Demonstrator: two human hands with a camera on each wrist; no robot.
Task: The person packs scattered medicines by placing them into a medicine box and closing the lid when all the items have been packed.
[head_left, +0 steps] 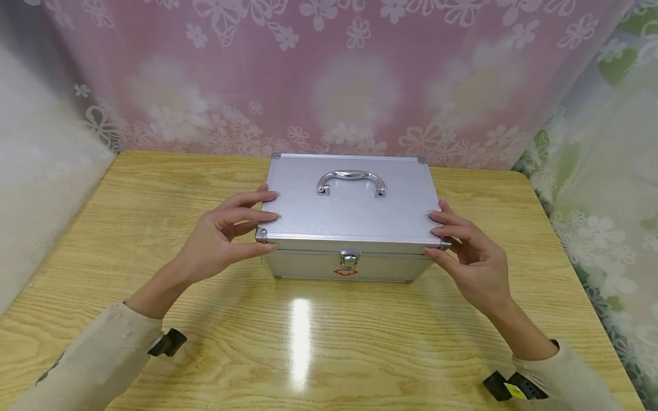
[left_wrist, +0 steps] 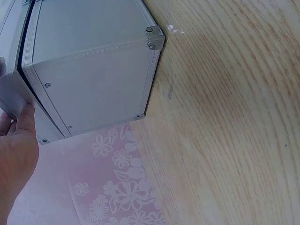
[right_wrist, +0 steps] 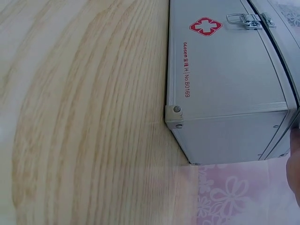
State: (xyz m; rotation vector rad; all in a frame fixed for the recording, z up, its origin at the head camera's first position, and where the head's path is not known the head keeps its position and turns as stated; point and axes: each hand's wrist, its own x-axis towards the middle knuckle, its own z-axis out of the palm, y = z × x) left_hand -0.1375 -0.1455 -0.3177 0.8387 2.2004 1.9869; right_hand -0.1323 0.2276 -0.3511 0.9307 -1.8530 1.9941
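Observation:
A silver metal first-aid box (head_left: 352, 217) stands on the table with its lid down. A chrome handle (head_left: 352, 176) is on top. My left hand (head_left: 218, 237) grips the lid's left front corner, thumb at the front edge and fingers on top. At the right front corner my right hand (head_left: 475, 257) holds the lid the same way. On the front, the latch (right_wrist: 246, 20) has its wire loop pointing away from the lid's catch (right_wrist: 268, 19). A red cross emblem (right_wrist: 205, 26) lies below it. In the left wrist view a dark seam runs between lid and body.
The wood-grain table (head_left: 349, 342) extends on both sides of the box and toward me. A pink flowered curtain (head_left: 354, 85) hangs behind the table's back edge, with a pale green flowered one (head_left: 606, 188) at the right. Black straps with devices (head_left: 167, 342) sit on both wrists.

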